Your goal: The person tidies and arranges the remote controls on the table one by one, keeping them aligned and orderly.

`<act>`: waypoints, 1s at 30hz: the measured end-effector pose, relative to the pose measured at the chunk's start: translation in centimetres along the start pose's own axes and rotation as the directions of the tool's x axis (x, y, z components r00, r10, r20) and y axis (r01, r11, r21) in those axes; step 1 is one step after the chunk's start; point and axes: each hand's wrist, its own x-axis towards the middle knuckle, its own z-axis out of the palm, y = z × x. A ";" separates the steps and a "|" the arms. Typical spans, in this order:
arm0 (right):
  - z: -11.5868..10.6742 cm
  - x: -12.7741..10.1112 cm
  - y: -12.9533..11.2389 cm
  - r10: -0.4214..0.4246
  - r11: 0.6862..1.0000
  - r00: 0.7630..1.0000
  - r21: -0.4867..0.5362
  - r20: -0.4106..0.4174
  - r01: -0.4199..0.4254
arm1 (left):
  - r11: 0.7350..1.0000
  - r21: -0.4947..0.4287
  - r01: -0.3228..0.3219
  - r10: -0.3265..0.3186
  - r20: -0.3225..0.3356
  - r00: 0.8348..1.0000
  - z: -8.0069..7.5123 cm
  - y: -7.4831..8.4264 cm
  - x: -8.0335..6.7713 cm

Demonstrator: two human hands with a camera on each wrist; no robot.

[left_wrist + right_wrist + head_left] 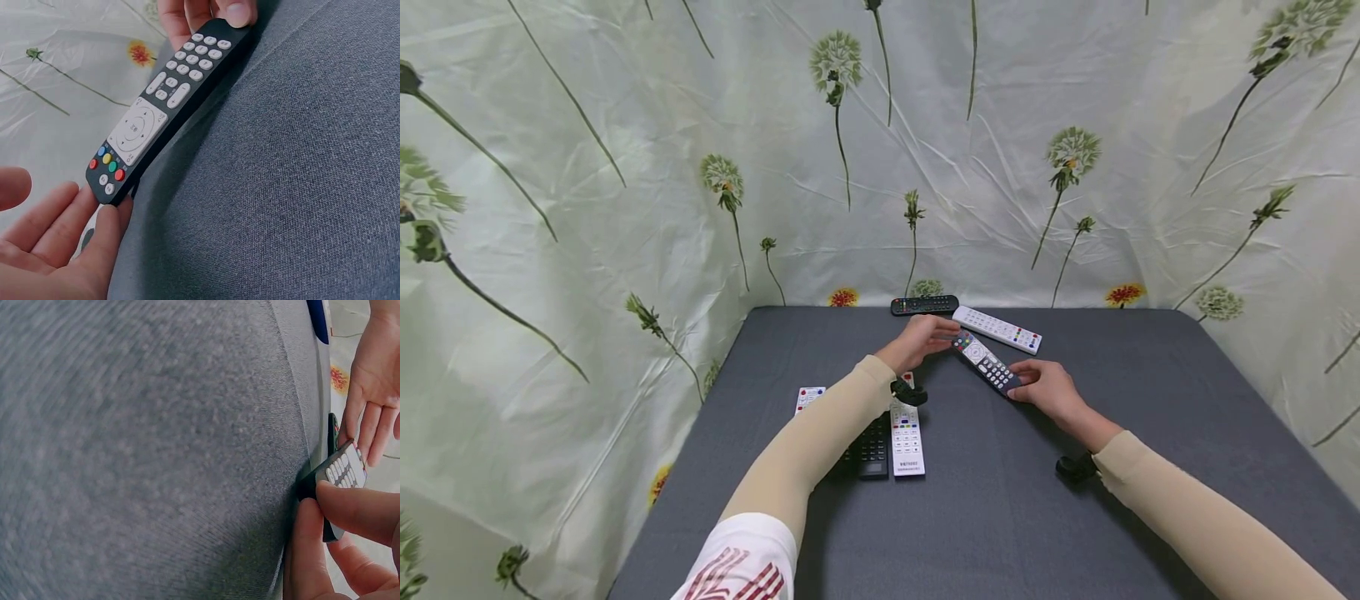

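Two hands share one dark remote: the right hand pinches its number-key end between thumb and fingers, while the left hand lies open w/ straight fingers touching the far end by the coloured buttons. Remote looks tilted, grip end low near the grey table cloth, far end propped on the left fingertips, approx. diagonal between both hands. Step in hand, as a judgement: a handover or a repositioning of the remote, w/ the right hand carrying and the left only supporting. Next move prob. calls for the left fingers to curl round the far end before the right pinch lets go, or else for a level lowering to the cloth; a slip is possible since the left has no clamp yet. Pose: both forearms in beige sleeves reach forward and converge; left palm faces up-ish, right wrist low w/ thumb on top. Beyond the grip lie a white remote and a black remote; nearer than the grip, under the left forearm, sit more remotes.
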 end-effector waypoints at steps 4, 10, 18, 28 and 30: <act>-0.2 0.0 0.1 0.006 0.998 1.000 0.064 0.025 -0.007 | 0.999 0.000 -0.033 0.033 0.016 0.999 0.0 0.1 -0.2; -0.5 -0.2 -0.1 0.029 0.981 0.997 0.190 0.071 -0.042 | 0.998 -0.004 -0.070 0.070 0.031 0.997 -0.1 0.2 -0.4; -0.4 -1.2 -1.1 0.057 0.941 0.990 0.326 0.129 -0.096 | 0.995 0.014 -0.095 0.095 0.037 0.995 -0.2 0.4 -1.1; -0.2 -2.1 -1.8 0.009 0.922 0.982 0.378 0.188 -0.081 | 0.992 0.052 -0.115 0.113 0.041 0.993 -0.4 1.1 -2.4; 0.0 -2.3 -2.0 0.004 0.919 0.979 0.385 0.203 -0.084 | 0.992 0.062 -0.107 0.104 0.053 0.993 -0.6 1.2 -2.7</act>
